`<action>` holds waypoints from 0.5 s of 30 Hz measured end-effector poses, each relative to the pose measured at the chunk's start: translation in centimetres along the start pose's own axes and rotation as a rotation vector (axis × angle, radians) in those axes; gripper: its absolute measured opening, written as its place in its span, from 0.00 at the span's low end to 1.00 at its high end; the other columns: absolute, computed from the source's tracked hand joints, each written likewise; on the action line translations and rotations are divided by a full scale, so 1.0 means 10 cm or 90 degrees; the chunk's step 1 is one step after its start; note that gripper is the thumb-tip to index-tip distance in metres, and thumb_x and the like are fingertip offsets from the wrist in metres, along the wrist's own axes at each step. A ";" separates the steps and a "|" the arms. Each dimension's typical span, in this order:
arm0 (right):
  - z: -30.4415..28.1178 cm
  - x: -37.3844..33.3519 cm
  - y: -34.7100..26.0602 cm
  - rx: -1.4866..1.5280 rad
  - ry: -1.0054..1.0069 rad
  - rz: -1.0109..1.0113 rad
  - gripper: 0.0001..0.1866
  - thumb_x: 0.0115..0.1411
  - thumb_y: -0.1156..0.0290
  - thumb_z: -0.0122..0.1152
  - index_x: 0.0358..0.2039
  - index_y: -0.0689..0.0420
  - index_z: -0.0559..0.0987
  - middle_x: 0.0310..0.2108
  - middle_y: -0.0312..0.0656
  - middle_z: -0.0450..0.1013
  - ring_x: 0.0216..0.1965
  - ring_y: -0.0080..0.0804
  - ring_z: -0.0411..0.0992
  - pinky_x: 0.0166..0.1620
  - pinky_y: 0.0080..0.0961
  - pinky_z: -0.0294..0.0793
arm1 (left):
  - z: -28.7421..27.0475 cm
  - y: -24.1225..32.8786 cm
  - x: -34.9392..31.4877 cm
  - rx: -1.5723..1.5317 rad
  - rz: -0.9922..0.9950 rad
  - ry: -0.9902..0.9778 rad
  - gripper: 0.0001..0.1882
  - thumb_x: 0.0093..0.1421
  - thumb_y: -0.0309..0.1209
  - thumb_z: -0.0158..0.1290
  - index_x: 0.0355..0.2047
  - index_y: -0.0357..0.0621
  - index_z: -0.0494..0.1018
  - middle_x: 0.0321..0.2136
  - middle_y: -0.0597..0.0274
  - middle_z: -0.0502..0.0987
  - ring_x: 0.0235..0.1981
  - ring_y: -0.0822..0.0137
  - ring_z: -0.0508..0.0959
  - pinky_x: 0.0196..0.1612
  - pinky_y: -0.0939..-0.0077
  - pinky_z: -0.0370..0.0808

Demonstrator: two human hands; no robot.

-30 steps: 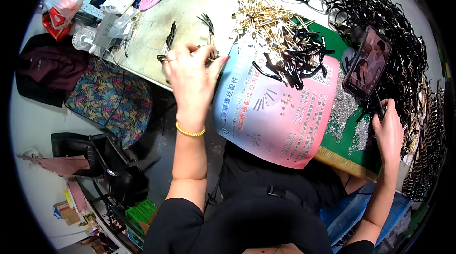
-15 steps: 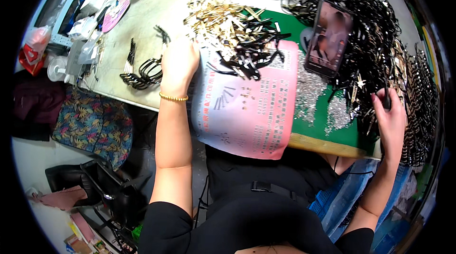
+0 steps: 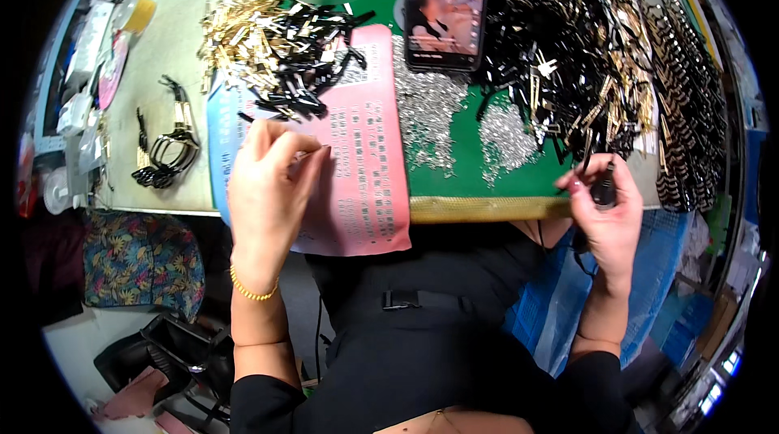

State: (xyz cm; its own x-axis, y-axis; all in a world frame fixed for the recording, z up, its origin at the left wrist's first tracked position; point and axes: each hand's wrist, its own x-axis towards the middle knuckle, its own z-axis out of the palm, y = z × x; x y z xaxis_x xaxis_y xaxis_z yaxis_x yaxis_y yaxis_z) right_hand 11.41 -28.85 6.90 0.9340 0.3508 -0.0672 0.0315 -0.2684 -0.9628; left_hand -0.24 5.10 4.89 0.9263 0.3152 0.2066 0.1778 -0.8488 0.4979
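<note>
A smooth pink-and-blue sheet (image 3: 353, 211) overhung the near edge, before 2 grainy silver heaps (image 3: 430, 113) and slender, glossy eyeglass arms (image 3: 264, 40).
Over the sheet, the left hand (image 3: 268, 182) bent, thumb near fingertips, its hold impossible to tell; the right hand (image 3: 607, 219) curled snugly around a black tool (image 3: 602, 192). Green mat (image 3: 458, 186), pale table (image 3: 178, 49), phone (image 3: 446, 8) lay beyond.

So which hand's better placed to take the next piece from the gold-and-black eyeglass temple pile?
Probably the left hand: it's close to the eyeglass temple pile, though whether it pinches anything is unclear. The right hand is farther off and holds a black tool.
</note>
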 end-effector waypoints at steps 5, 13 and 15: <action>0.30 -0.09 -0.21 0.177 -0.077 0.059 0.10 0.61 0.84 0.64 0.38 0.61 0.71 0.39 0.47 0.81 0.32 0.21 0.76 0.38 0.17 0.77 | 0.40 0.30 -0.15 -0.277 0.133 -0.018 0.08 0.58 0.21 0.63 0.34 0.37 0.74 0.38 0.55 0.82 0.35 0.61 0.82 0.39 0.73 0.76; 0.54 -0.05 -0.20 0.234 -0.119 0.085 0.11 0.64 0.81 0.61 0.36 0.56 0.67 0.38 0.58 0.81 0.18 0.18 0.69 0.22 0.14 0.69 | 0.63 0.79 -0.51 -0.864 -0.165 -0.377 0.17 0.73 0.24 0.46 0.61 0.34 0.67 0.27 0.70 0.73 0.21 0.83 0.65 0.25 0.85 0.64; 0.56 -0.04 -0.20 0.282 -0.104 0.085 0.09 0.63 0.78 0.66 0.38 0.60 0.73 0.37 0.45 0.82 0.25 0.12 0.72 0.24 0.10 0.68 | 0.63 0.80 -0.51 -0.845 -0.150 -0.355 0.19 0.73 0.23 0.47 0.62 0.34 0.67 0.30 0.67 0.75 0.23 0.82 0.69 0.27 0.85 0.67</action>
State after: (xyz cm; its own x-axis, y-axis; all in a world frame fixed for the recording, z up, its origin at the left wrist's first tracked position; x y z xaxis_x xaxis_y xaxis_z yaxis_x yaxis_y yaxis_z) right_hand 8.99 -23.48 7.36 0.8508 0.4845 -0.2032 -0.2719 0.0751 -0.9594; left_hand -1.42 -5.98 2.54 0.9806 -0.0765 -0.1807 0.1956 0.3034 0.9326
